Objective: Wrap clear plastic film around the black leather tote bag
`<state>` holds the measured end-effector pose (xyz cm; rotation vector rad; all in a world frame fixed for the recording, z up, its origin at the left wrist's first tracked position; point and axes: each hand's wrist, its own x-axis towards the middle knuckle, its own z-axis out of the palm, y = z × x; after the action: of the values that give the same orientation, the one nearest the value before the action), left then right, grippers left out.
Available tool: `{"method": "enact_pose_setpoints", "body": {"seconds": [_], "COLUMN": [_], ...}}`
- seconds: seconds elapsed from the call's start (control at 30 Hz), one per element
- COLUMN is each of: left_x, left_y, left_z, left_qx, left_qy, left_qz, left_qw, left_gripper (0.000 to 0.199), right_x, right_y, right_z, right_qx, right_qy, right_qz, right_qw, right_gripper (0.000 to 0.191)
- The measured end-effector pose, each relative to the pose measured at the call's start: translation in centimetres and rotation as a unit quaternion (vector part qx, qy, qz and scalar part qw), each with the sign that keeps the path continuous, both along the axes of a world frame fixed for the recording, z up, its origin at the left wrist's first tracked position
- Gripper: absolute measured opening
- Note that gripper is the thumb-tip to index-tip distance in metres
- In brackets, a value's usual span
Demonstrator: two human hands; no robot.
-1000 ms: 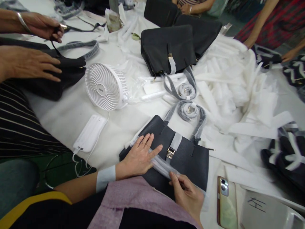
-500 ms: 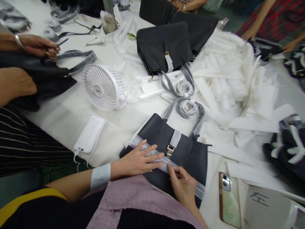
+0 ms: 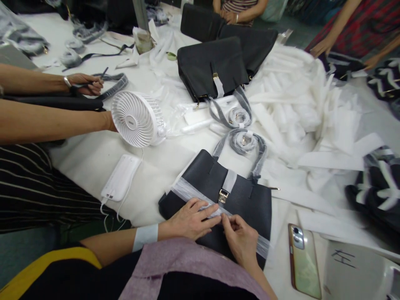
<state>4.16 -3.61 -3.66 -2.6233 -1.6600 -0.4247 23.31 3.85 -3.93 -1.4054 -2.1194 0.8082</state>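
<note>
A black handbag [image 3: 246, 200] with a gold clasp [image 3: 223, 196] lies flat before me, its wrapped handles pointing away. A translucent white strip [image 3: 190, 192] runs slantwise across its front below the clasp. My left hand [image 3: 195, 218] rests palm down on the strip, fingers spread. Just right of it, my right hand [image 3: 240, 239] pinches at the strip with thumb and forefinger. A coiled wrapped strap [image 3: 243, 142] sits between the handles.
A white fan [image 3: 133, 121] and a white power bank [image 3: 121, 178] are at left, beside a co-worker's arms. More black bags [image 3: 212, 68] lie beyond. White wrapping [image 3: 300, 108] is heaped at right; a phone [image 3: 304, 262] lies near the bag's right.
My left hand has slid right along the strip, closer to my right hand. The co-worker's arms at left have reached farther in, one now behind the fan.
</note>
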Motion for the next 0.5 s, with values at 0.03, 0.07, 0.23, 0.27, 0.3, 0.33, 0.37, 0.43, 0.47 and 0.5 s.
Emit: {"method": "enact_pose_setpoints", "body": {"seconds": [0.03, 0.07, 0.23, 0.27, 0.3, 0.33, 0.37, 0.43, 0.47, 0.5], "left_x": [0.0, 0.1, -0.2, -0.2, -0.2, -0.2, -0.1, 0.1, 0.3, 0.4], "left_y": [0.0, -0.1, -0.1, -0.2, -0.2, -0.2, -0.3, -0.4, -0.5, -0.7], "left_z": [-0.1, -0.2, -0.7, -0.8, -0.8, -0.9, -0.9, -1.0, -1.1, -1.2], "left_qx": [0.001, 0.003, 0.023, 0.025, 0.028, 0.03, 0.034, 0.042, 0.046, 0.049], "left_qy": [0.0, -0.001, -0.002, -0.001, -0.001, -0.001, -0.003, -0.01, -0.014, -0.018], "left_qz": [0.003, 0.005, 0.007, 0.005, 0.003, 0.002, 0.002, 0.002, 0.003, 0.004], "left_qw": [1.0, 1.0, 1.0, 1.0, 1.0, 1.0, 0.999, 0.999, 0.999, 0.999], "left_gripper": [0.046, 0.046, 0.047, 0.048, 0.048, 0.048, 0.048, 0.047, 0.046, 0.046], "right_x": [0.1, 0.4, 2.2, 2.5, 2.7, 2.8, 2.9, 2.9, 3.0, 3.0], "right_y": [0.0, 0.0, 0.1, 0.2, 0.2, 0.2, 0.1, -0.4, -0.8, -1.1], "right_z": [0.3, 0.6, 2.5, 2.6, 2.5, 2.3, 1.9, 1.3, 1.1, 1.0], "right_qx": [0.007, 0.027, 0.275, 0.307, 0.324, 0.333, 0.336, 0.327, 0.319, 0.308], "right_qy": [-0.003, -0.006, -0.023, -0.032, -0.045, -0.061, -0.078, -0.1, -0.103, -0.104], "right_qz": [0.011, 0.024, 0.136, 0.173, 0.209, 0.237, 0.253, 0.254, 0.247, 0.237], "right_qw": [1.0, 0.999, 0.951, 0.935, 0.921, 0.911, 0.904, 0.905, 0.909, 0.915], "right_gripper": [0.042, 0.041, 0.017, 0.018, 0.021, 0.023, 0.026, 0.031, 0.033, 0.033]}}
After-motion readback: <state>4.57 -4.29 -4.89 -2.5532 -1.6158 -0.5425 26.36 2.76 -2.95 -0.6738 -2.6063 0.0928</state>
